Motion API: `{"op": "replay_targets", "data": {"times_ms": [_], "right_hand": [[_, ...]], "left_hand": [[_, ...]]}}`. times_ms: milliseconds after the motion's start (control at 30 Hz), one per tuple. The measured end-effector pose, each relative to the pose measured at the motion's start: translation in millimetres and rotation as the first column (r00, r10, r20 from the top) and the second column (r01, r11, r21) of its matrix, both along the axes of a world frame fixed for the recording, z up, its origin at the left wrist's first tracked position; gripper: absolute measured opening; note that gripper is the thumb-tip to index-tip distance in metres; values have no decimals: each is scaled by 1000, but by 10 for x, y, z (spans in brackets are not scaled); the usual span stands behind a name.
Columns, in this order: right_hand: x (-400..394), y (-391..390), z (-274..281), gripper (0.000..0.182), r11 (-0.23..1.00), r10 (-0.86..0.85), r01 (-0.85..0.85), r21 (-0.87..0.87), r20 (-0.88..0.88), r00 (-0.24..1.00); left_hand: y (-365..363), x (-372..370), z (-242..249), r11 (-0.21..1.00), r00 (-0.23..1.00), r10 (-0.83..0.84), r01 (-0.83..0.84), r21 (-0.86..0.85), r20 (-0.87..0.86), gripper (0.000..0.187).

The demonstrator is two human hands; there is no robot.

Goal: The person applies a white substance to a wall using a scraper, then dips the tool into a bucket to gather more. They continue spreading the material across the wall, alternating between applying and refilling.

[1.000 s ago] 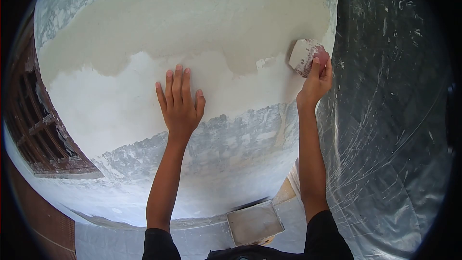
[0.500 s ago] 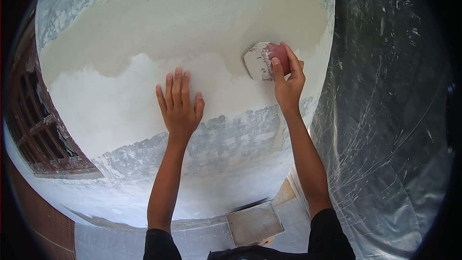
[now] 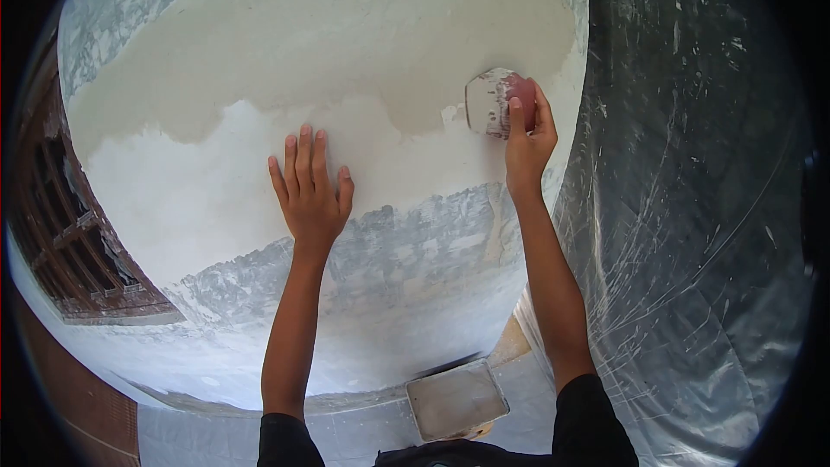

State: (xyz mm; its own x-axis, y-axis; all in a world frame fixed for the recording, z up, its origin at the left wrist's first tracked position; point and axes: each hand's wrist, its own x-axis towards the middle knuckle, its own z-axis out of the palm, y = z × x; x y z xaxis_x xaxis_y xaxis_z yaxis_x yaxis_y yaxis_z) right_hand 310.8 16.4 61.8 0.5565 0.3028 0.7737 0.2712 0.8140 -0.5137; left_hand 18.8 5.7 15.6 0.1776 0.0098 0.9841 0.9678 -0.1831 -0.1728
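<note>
My right hand grips a putty knife by its red handle, the plaster-smeared blade pressed flat against the wall. The blade sits at the lower edge of a darker, wet plaster patch that covers the upper wall. My left hand lies flat on the paler, dry part of the wall, fingers together and pointing up, holding nothing.
Clear plastic sheeting hangs along the wall's right side. A wooden window grille is at the left. On the floor below lies a flat tray coated with plaster. Bare grey patches show under the hands.
My right hand swept the putty knife left from the wall's right edge, then came back slightly to the right. My left hand slid a little down and left on the wall.
</note>
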Motion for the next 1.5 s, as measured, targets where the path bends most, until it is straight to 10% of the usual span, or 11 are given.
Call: {"op": "replay_targets", "data": {"times_ms": [167, 367, 600, 833, 1033, 1333, 1500], "right_hand": [[294, -6, 108, 41, 960, 227, -154, 233, -324, 918], [82, -83, 7, 47, 990, -56, 85, -115, 231, 971], [520, -29, 259, 45, 967, 197, -124, 221, -351, 915], [330, 11, 198, 46, 998, -15, 29, -63, 212, 977], [908, 150, 302, 40, 964, 195, -91, 248, -433, 880], [7, -43, 62, 38, 999, -1, -16, 39, 398, 918], [382, 90, 166, 42, 999, 19, -19, 28, -1, 1000]], "left_hand": [[12, -5, -4, 1000, 1000, -2, 2, 12, 5, 54], [17, 10, -20, 1000, 1000, 14, -14, -5, 11, 55], [23, 32, -25, 1000, 999, 30, -30, 4, 21, 54], [17, 89, -89, 999, 998, 41, -41, -12, 40, 55], [23, 167, -179, 999, 997, 45, -45, -7, 55, 57], [47, 189, -227, 998, 997, 57, -55, -26, 56, 59], [53, 197, -235, 998, 996, 61, -61, -2, 66, 59]]}}
